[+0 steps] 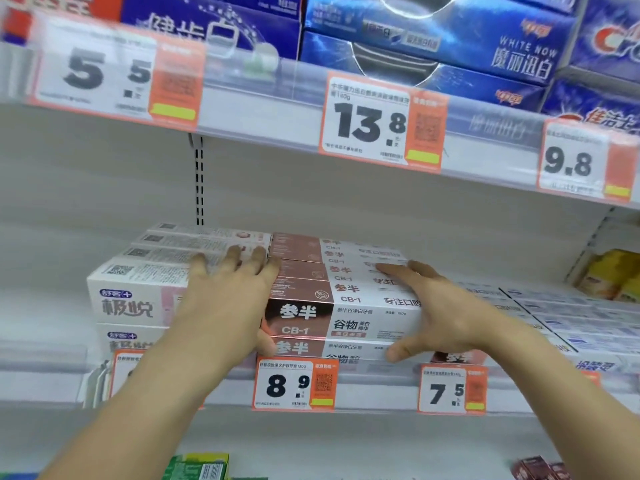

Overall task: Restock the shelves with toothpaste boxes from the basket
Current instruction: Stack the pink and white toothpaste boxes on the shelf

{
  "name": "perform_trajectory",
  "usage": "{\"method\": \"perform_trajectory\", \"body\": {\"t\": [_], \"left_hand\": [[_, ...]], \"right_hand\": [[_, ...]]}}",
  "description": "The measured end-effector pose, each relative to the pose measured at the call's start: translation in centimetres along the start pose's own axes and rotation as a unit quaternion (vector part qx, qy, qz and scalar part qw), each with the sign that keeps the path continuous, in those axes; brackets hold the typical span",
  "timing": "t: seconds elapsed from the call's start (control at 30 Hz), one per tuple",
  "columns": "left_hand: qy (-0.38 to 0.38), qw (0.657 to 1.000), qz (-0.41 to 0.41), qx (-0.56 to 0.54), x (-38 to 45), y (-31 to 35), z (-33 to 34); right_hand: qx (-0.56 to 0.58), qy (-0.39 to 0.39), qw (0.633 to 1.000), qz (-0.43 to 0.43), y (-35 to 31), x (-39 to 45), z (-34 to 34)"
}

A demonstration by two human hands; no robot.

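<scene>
above the brown-and-white box stack (pixel 341 296) we see open shelf space up to the upper shelf edge (pixel 263 119), wide enough for a hand to pass. to its left the pink-and-white boxes (pixel 138 289) sit touching it, closing that side. to its right a lower layer of white boxes (pixel 571 317) leaves room overhead. our left hand (pixel 228 292) and right hand (pixel 446 306) flank the stack, blocking both ends.

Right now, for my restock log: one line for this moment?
left hand: flat on white boxes | right hand: steadying brown boxes | basket: unseen
</scene>
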State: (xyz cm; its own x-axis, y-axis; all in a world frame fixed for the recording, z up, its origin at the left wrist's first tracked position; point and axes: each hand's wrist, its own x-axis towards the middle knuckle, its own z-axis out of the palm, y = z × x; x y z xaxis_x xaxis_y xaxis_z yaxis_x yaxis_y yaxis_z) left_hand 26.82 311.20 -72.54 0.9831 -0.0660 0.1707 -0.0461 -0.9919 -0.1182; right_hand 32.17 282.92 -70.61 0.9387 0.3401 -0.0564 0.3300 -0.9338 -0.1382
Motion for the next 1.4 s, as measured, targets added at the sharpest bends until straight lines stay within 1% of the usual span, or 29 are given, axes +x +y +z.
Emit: {"method": "perform_trajectory", "body": {"t": [0.07,0.17,0.3,0.37,0.4,0.47,0.57,0.63,0.73,0.9,1.03,1.1,1.17,1.23,1.3,1.33,1.37,1.4], "left_hand": [[-0.002,1.0,0.005,-0.004,0.0,-0.1,0.0],[0.009,1.0,0.015,-0.017,0.0,-0.6,-0.2],[0.037,0.998,0.019,-0.055,-0.4,-1.5,-0.4],[0.044,0.998,0.015,-0.048,-0.7,-2.0,-0.3],[0.048,0.998,0.006,-0.034,-1.0,-2.4,-0.2],[0.053,0.998,-0.021,-0.008,-1.5,-3.1,-0.1],[0.032,0.999,-0.034,-0.018,-2.1,-3.6,0.1],[0.028,0.999,-0.028,-0.018,-2.1,-3.4,0.2],[0.042,0.999,-0.024,-0.004,-2.0,-3.3,0.5],[0.047,0.998,-0.026,0.015,-1.7,-3.2,0.9],[0.047,0.999,-0.018,-0.018,-1.4,-3.3,0.8],[0.057,0.997,0.002,-0.05,-1.7,-3.6,0.7],[0.075,0.993,0.016,-0.092,-2.3,-4.3,0.1],[0.114,0.98,0.0,-0.163,-3.0,-6.3,-0.7],[0.157,0.95,-0.032,-0.27,-3.7,-9.2,-1.2],[0.178,0.925,-0.052,-0.331,-4.1,-10.7,-1.3],[0.19,0.893,-0.083,-0.399,-4.4,-11.9,-1.3],[0.194,0.85,-0.121,-0.474,-4.6,-12.9,-1.2]], "right_hand": [[0.004,-0.004,1.0,-0.003,0.2,-0.1,-0.2],[-0.021,-0.02,1.0,-0.003,0.2,-0.5,-0.4],[-0.098,-0.029,0.995,0.01,-1.1,-0.8,-0.6],[-0.147,-0.023,0.989,-0.002,-2.2,-0.6,-0.7],[-0.152,-0.02,0.988,-0.016,-3.0,-0.5,-0.9],[-0.127,-0.017,0.991,-0.05,-4.7,0.3,-1.1],[-0.075,-0.029,0.993,-0.086,-7.1,1.5,-0.6],[-0.091,-0.026,0.991,-0.096,-8.1,1.9,0.5],[-0.11,0.007,0.99,-0.091,-8.2,1.8,1.4],[-0.12,0.008,0.987,-0.107,-8.1,1.6,1.2],[-0.133,-0.007,0.986,-0.101,-8.6,1.6,1.2],[-0.129,-0.024,0.987,-0.095,-9.4,1.6,0.9],[-0.116,-0.024,0.987,-0.105,-10.5,1.6,-0.1],[-0.099,-0.018,0.988,-0.121,-11.5,1.9,-0.9],[-0.075,-0.024,0.987,-0.139,-12.5,2.6,-1.2],[-0.058,-0.026,0.987,-0.15,-13.0,3.0,-1.1],[-0.038,-0.027,0.986,-0.158,-13.5,3.4,-0.9],[-0.019,-0.026,0.986,-0.163,-14.1,3.8,-0.5]]}}
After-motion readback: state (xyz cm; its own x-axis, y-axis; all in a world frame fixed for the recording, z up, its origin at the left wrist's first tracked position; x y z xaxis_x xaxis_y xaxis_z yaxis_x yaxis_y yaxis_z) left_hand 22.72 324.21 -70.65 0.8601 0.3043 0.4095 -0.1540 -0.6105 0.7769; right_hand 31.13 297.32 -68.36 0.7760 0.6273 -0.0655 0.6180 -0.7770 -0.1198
